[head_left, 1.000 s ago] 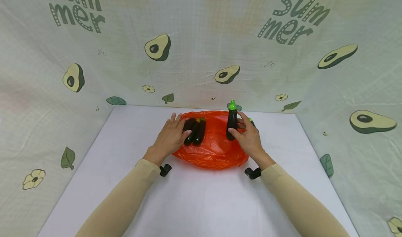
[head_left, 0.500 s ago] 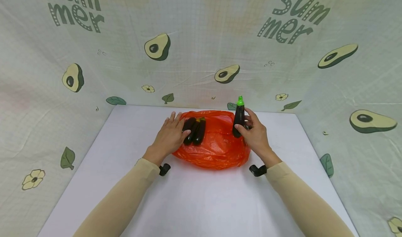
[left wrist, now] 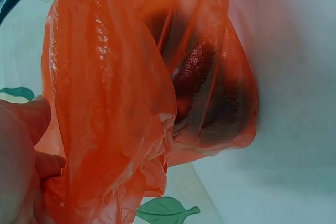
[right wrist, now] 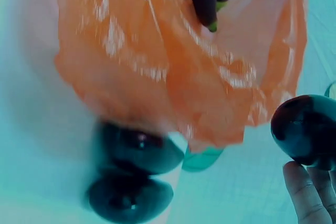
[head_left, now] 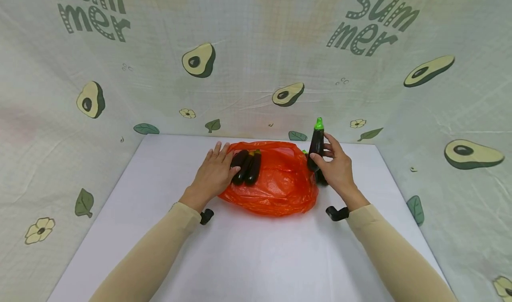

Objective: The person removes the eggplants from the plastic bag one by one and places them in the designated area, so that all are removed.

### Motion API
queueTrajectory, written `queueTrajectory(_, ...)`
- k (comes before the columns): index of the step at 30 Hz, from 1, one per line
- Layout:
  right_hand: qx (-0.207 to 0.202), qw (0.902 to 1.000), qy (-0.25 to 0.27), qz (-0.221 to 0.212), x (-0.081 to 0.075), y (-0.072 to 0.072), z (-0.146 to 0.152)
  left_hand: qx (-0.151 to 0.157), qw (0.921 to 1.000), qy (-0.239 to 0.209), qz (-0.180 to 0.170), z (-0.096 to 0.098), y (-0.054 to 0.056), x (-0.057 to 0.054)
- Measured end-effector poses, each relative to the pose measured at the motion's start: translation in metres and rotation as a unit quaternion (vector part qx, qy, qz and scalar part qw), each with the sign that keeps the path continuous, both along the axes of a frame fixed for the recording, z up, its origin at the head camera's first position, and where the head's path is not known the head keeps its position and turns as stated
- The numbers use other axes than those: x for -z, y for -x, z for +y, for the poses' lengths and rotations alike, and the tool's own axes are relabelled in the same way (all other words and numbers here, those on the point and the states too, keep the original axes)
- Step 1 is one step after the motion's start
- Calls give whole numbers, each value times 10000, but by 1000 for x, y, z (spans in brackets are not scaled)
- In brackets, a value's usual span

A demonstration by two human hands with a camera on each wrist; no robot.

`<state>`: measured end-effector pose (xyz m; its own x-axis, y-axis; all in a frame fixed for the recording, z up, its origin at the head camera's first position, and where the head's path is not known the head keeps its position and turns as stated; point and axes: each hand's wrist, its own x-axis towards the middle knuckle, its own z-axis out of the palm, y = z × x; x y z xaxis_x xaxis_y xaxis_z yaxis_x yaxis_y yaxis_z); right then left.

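A red plastic bag (head_left: 280,188) lies with its mouth spread wide, and several dark eggplants (head_left: 253,168) show inside at its left. My left hand (head_left: 212,173) rests along the bag's left rim, its fingers straight and its thumb over the opening. Through the bag wall, dark eggplant shapes (left wrist: 210,87) show in the left wrist view. My right hand (head_left: 338,171) grips a toy-like eggplant (head_left: 316,146) with a bright green stem, upright, just right of the bag. Its rounded bottom and my fingers (right wrist: 302,187) appear in the right wrist view.
Two more eggplants, one (right wrist: 139,148) beside the bag's right edge and another (right wrist: 131,198) next to it, sit on the white table (head_left: 256,257). Behind the table hangs a cloth backdrop (head_left: 248,71) with printed avocados and leaves.
My right hand has carried the eggplant rightward and slightly up, from over the bag to beyond its right edge. Eggplants on the table there show more now. My left hand stays nearly still.
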<state>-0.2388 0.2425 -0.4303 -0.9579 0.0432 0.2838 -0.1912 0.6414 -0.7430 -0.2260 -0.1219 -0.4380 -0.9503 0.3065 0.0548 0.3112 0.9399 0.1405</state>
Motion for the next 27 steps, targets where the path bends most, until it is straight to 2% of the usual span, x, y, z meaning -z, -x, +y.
queueTrajectory(9, 484, 9984, -259, 129, -3, 4, 26, 5, 10000, 1, 13, -4, 0, 3)
queueTrajectory(16, 646, 9974, -328, 45, -4, 6, 39, -9, 10000, -36, -22, -7, 0, 5)
queueTrajectory(27, 821, 9947, -615, -88, 5, 13, 57, -40, 9999, -93, -79, -7, 0, 6)
